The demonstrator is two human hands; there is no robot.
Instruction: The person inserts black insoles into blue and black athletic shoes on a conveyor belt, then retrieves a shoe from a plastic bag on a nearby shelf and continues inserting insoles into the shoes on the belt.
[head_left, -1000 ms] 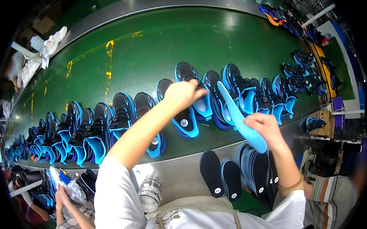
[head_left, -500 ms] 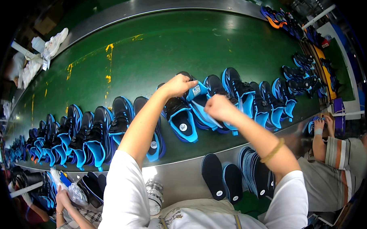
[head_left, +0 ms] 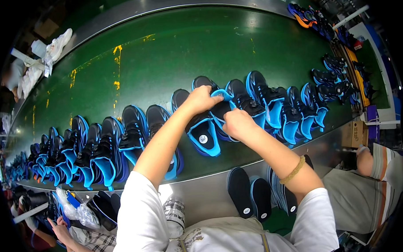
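Note:
My left hand (head_left: 202,99) is closed on the tongue of a black and blue sports shoe (head_left: 225,96), its thumb on the blue lining. My right hand (head_left: 238,124) is closed at the opening of the same shoe, at the heel end, on a black insole (head_left: 220,109) that lies mostly inside; the fingertips are hidden. Just left of it stands another shoe (head_left: 204,137) with a black insole and a round white sticker inside. To the right, more shoes (head_left: 263,95) of the same kind stand with their heels toward me.
Rows of matching shoes (head_left: 107,147) line the near edge of the green table (head_left: 163,60). Loose insoles (head_left: 238,191) lean below that edge, beside a clear wrapped item (head_left: 174,216). Co-workers sit at both sides, one with a striped sleeve (head_left: 380,168). White shoes (head_left: 56,46) are at far left.
The insole in my right hand has gone from sticking up out of the shoe, blue underside showing, to lying mostly inside it. My left hand stays at the tongue.

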